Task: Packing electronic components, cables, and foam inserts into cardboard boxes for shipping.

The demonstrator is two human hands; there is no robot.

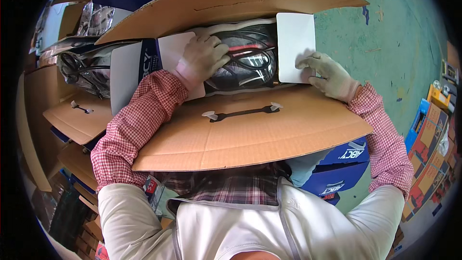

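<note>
An open cardboard carton (250,130) stands in front of me. Inside it lies a plastic-wrapped machine (252,72) with a coiled black cable (248,33) on top and a strip of red showing. My left hand (204,58), in a pale glove, rests over the left white end flap (173,45). Its fingers are bent loosely toward the cable, and their tips are partly hidden. At the edge of the right white end flap (296,48) is my gloved right hand (332,74), with fingers curved and apart. A black strap handle (245,113) with clear plastic ends sits on the near long flap.
Another open carton (77,120) with a bagged machine and black cable (86,72) stands to the left. The far long flap (231,2) rises behind the contents. Blue boxes (341,168) are below on the right. Printed cartons (428,139) line the far right of the green floor (380,53).
</note>
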